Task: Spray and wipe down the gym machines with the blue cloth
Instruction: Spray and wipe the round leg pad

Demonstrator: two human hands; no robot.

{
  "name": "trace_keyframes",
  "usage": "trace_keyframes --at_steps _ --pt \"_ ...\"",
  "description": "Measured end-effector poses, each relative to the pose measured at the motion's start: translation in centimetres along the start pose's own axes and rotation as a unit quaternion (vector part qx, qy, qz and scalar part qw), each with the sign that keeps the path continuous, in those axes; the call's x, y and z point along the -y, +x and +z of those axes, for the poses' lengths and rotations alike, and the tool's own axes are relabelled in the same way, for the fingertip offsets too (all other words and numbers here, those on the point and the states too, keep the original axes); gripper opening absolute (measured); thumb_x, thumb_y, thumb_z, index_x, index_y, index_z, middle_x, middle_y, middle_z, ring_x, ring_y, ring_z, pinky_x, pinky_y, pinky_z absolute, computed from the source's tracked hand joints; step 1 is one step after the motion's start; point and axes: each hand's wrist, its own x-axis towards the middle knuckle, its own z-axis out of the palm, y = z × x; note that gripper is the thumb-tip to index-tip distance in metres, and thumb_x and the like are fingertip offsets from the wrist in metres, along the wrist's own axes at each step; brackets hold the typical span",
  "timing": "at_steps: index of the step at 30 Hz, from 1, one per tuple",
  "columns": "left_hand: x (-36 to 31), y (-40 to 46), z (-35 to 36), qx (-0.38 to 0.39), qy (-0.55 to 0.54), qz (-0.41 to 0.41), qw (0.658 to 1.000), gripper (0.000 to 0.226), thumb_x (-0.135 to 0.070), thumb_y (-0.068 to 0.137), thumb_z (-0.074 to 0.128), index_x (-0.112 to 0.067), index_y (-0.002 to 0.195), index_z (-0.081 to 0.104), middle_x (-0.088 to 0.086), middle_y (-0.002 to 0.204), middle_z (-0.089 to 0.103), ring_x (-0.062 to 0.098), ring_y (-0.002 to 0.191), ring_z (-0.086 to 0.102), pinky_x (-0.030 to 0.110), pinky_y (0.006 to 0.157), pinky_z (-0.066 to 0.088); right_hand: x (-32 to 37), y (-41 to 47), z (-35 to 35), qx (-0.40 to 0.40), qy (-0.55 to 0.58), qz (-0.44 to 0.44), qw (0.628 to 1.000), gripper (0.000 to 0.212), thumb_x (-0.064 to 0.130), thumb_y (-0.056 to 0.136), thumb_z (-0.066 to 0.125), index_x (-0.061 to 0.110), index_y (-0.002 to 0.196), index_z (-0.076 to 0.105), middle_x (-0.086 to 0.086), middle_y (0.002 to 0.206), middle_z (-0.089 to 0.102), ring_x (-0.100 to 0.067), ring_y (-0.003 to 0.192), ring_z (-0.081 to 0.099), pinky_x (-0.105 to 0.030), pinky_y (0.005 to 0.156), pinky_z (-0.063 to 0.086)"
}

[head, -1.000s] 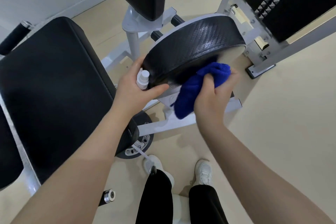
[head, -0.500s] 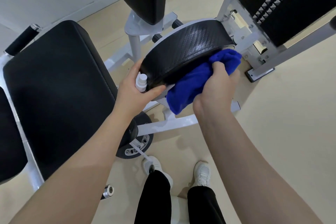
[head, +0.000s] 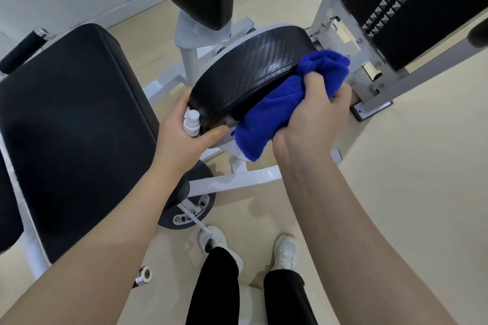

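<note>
Gripping the blue cloth (head: 277, 111) against the round black pad (head: 253, 71), the right hand (head: 314, 113) wipes at frame centre; the left hand (head: 182, 129) clasps a white spray bottle (head: 191, 122) and the pad's edge.

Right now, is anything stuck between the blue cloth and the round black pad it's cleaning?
Nothing visible. The right hand grips the blue cloth and presses it straight against the edge of the round black pad. The left hand holds the small white spray bottle on the pad's other side, clear of the cloth.
</note>
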Motion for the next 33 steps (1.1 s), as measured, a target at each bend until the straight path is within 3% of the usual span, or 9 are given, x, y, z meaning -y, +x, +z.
trace_keyframes --at_steps 4,9,14,17,20,25,28,31,33 --pt "0.2 0.3 -0.1 -0.001 0.008 -0.021 1.0 0.064 -0.009 0.075 0.078 -0.045 0.114 0.041 -0.029 0.106 0.051 -0.022 0.093 0.05 -0.003 0.076 0.038 -0.3 1.6 0.3 -0.027 -0.042 0.019 0.999 0.016 0.005 0.09 0.048 0.018 0.081 0.046 0.004 0.07 0.049 -0.009 0.059 0.047 -0.023 0.056 0.043" --pt "0.3 0.4 -0.2 0.012 0.004 -0.028 1.0 0.06 -0.013 0.076 0.077 -0.037 0.12 0.043 -0.027 0.108 0.051 -0.013 0.099 0.05 -0.004 0.076 0.038 -2.3 3.9 -0.4 -0.106 -0.117 0.142 0.977 0.021 0.007 0.093 0.047 0.017 0.111 0.048 -0.005 0.102 0.055 -0.021 0.089 0.054 -0.035 0.081 0.046" --pt "0.0 0.3 -0.2 0.006 0.005 -0.018 1.0 0.059 -0.009 0.075 0.076 -0.034 0.119 0.045 -0.028 0.105 0.05 -0.026 0.093 0.047 -0.006 0.074 0.035 -2.0 1.9 -0.9 -0.051 -0.049 0.152 0.986 0.01 0.011 0.09 0.049 0.014 0.099 0.05 -0.003 0.088 0.058 -0.017 0.075 0.057 -0.03 0.064 0.047" --pt "0.2 1.0 -0.3 0.03 -0.001 -0.02 0.999 0.058 -0.011 0.077 0.076 -0.026 0.125 0.049 -0.023 0.105 0.056 -0.016 0.094 0.053 -0.002 0.074 0.039 -2.3 2.3 -0.9 -0.019 -0.02 0.11 0.994 0.004 0.013 0.09 0.047 0.015 0.089 0.05 0.0 0.078 0.056 -0.015 0.07 0.055 -0.03 0.067 0.047" --pt "0.5 1.4 -0.3 0.04 -0.007 -0.016 0.999 0.062 -0.025 0.074 0.075 -0.022 0.13 0.05 -0.017 0.109 0.059 -0.004 0.098 0.055 0.001 0.074 0.041 -3.4 4.9 -0.8 -0.079 -0.039 0.093 0.992 0.007 0.01 0.092 0.044 0.014 0.089 0.049 -0.001 0.076 0.054 -0.016 0.07 0.053 -0.03 0.067 0.049" --pt "0.9 1.4 -0.3 0.024 -0.016 -0.009 1.0 0.06 -0.029 0.072 0.075 -0.034 0.125 0.048 -0.023 0.111 0.056 -0.013 0.102 0.053 0.0 0.078 0.04 -6.0 8.2 -1.0 -0.158 -0.086 0.195 0.964 0.032 0.015 0.093 0.041 0.014 0.124 0.051 -0.009 0.121 0.057 -0.028 0.099 0.055 -0.045 0.09 0.047" --pt "0.5 1.2 -0.2 0.025 -0.009 -0.001 1.0 0.055 -0.025 0.072 0.075 -0.044 0.115 0.044 -0.025 0.105 0.056 -0.017 0.096 0.052 -0.001 0.075 0.039 -4.3 5.3 -1.0 -0.108 -0.041 0.186 0.976 0.026 0.015 0.091 0.046 0.016 0.116 0.053 -0.003 0.104 0.061 -0.019 0.084 0.058 -0.033 0.071 0.05" --pt "0.5 1.4 -0.3 0.03 -0.015 -0.007 0.999 0.059 -0.012 0.075 0.077 -0.038 0.119 0.047 -0.021 0.103 0.059 -0.013 0.094 0.055 0.002 0.075 0.04 -2.9 2.2 -1.3 -0.026 -0.049 0.109 0.992 0.009 0.011 0.092 0.042 0.018 0.09 0.049 0.003 0.077 0.055 -0.011 0.067 0.054 -0.026 0.065 0.048" --pt "0.5 1.6 -0.3 0.032 -0.021 -0.008 0.999 0.06 -0.017 0.073 0.078 -0.041 0.118 0.046 -0.022 0.102 0.06 -0.012 0.094 0.056 0.002 0.075 0.041 -3.2 2.2 -0.9 -0.016 -0.058 0.072 0.996 0.009 0.009 0.092 0.039 0.015 0.093 0.045 0.003 0.074 0.051 -0.011 0.064 0.051 -0.026 0.062 0.046"
